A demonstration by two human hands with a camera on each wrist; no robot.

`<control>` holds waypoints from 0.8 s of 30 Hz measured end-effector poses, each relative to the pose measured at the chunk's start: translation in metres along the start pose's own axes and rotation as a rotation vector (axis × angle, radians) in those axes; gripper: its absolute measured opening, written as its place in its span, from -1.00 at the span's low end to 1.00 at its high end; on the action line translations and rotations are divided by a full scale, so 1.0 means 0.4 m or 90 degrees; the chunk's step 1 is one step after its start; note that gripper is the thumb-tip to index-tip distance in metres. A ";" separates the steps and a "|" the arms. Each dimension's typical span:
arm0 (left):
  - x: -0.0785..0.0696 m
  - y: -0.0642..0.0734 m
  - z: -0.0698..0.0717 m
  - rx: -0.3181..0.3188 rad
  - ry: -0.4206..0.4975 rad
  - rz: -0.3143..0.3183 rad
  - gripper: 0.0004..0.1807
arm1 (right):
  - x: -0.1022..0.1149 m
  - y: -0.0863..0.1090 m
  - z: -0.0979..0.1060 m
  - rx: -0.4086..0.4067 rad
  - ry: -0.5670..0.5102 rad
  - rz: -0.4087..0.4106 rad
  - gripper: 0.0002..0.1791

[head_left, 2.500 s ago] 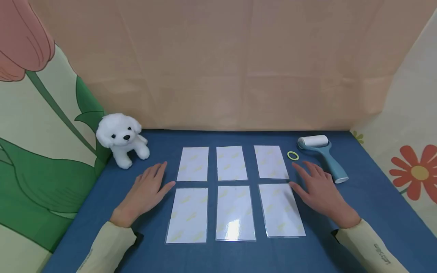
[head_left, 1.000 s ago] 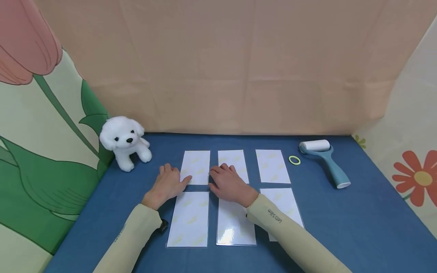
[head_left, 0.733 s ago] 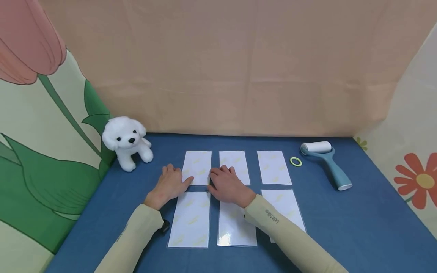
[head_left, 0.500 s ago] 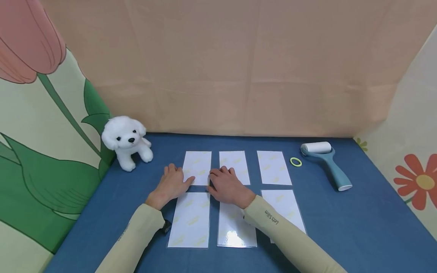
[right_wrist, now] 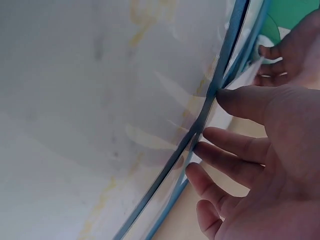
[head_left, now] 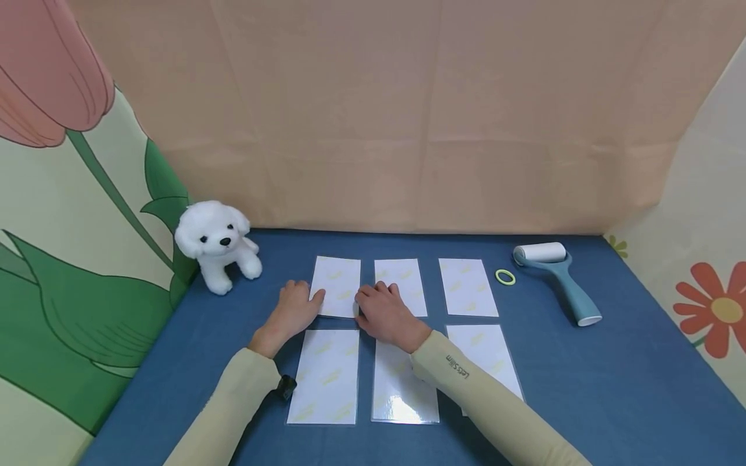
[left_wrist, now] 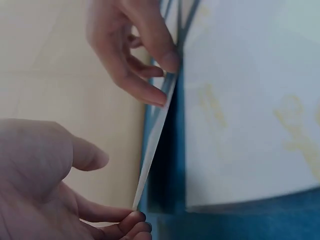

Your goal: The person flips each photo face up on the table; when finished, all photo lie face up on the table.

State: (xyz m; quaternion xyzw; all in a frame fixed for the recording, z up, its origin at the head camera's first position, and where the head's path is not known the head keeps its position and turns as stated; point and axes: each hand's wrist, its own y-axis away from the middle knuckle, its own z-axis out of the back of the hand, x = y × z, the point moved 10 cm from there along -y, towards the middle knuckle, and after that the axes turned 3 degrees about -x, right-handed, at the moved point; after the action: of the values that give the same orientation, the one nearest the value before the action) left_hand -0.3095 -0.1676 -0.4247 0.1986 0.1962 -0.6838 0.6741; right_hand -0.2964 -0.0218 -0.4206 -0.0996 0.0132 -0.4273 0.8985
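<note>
Six-sheet layout aside, the back-left white card point(head_left: 336, 285) with pale yellow marks is between both hands, its left side tilted up off the blue cloth. My left hand point(head_left: 288, 310) holds its left edge; in the left wrist view the fingertips point(left_wrist: 136, 220) curl at the corner while the thumb stands apart above. My right hand point(head_left: 389, 317) grips the right edge, thumb in front and fingers behind, overlapping the back-middle card point(head_left: 408, 278). Seen edge-on in the left wrist view, the lifted card point(left_wrist: 152, 150) slants between the two hands.
Several other white cards, such as the front-left one point(head_left: 323, 378), lie in rows on the blue cloth point(head_left: 612, 401). A white plush dog point(head_left: 217, 243) sits back left. Back right are a yellow-green ring point(head_left: 505, 277) and a blue-handled lint roller point(head_left: 556, 272). A beige backdrop point(head_left: 408, 129) stands behind.
Both hands came inward from the sides to the back-left card. Since half a second ago its left side has risen and my left thumb has shifted slightly left and up.
</note>
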 end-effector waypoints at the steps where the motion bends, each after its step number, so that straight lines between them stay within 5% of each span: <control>1: -0.005 -0.001 0.008 -0.010 0.015 -0.002 -0.45 | -0.001 -0.001 0.001 -0.002 -0.003 -0.002 -0.78; 10: -0.049 -0.009 0.057 -0.088 0.146 -0.007 -0.55 | -0.025 -0.007 0.002 0.017 -0.070 -0.037 -0.70; 18: -0.110 -0.002 0.069 -0.115 0.249 -0.039 -0.57 | -0.057 -0.015 -0.010 0.050 -0.235 -0.083 -0.58; 24: -0.137 -0.001 0.036 -0.091 0.287 -0.055 -0.53 | -0.076 -0.013 0.007 0.055 -0.427 -0.126 -0.43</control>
State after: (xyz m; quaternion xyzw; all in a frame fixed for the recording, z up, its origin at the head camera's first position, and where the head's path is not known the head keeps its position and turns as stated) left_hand -0.3095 -0.1289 -0.3830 0.2894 0.3976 -0.6348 0.5959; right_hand -0.3193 -0.0010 -0.4188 -0.1973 -0.3101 -0.4559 0.8106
